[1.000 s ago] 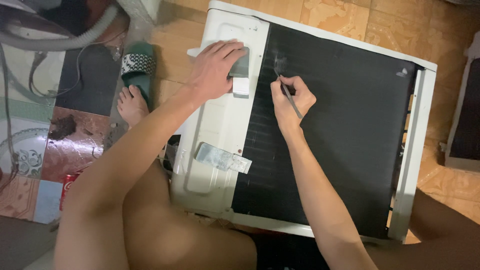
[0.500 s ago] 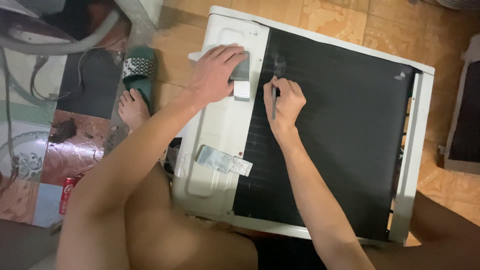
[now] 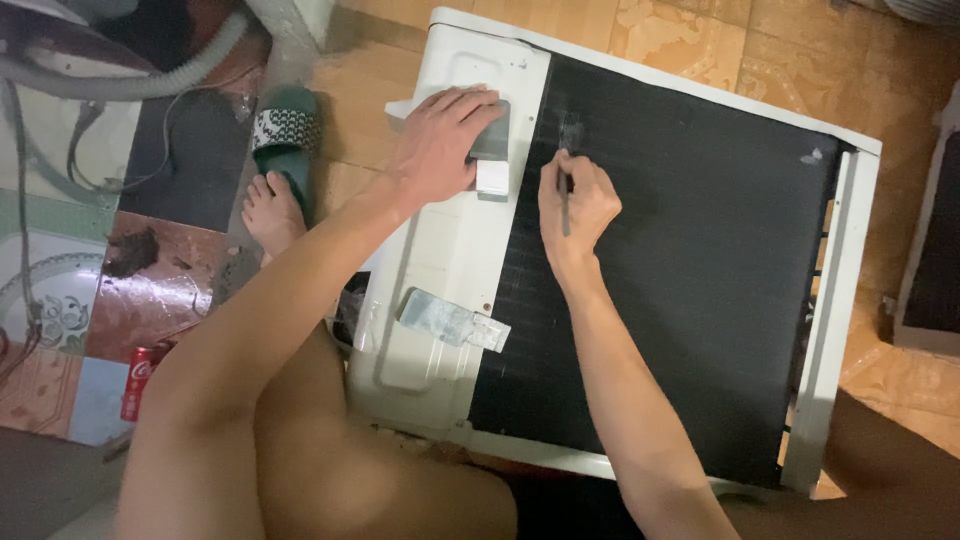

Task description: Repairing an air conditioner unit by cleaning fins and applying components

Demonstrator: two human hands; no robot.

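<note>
The tip of the thin tool [image 3: 565,205] is hidden inside the right hand [image 3: 577,205], so its kind cannot be told. A grey pad [image 3: 493,135] is partly covered by the left hand [image 3: 440,140]. The near edge of the white appliance [image 3: 450,250] is hidden behind the knees. The grey hose [image 3: 130,80] and a dark panel [image 3: 935,260] are cut by the picture's edges. The pale smudge [image 3: 572,130] on the black grille [image 3: 690,270] is too blurred to identify.

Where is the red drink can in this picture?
In the head view, the red drink can lies on the tiled floor at the lower left, left of the person's knee and well away from both hands.
</note>
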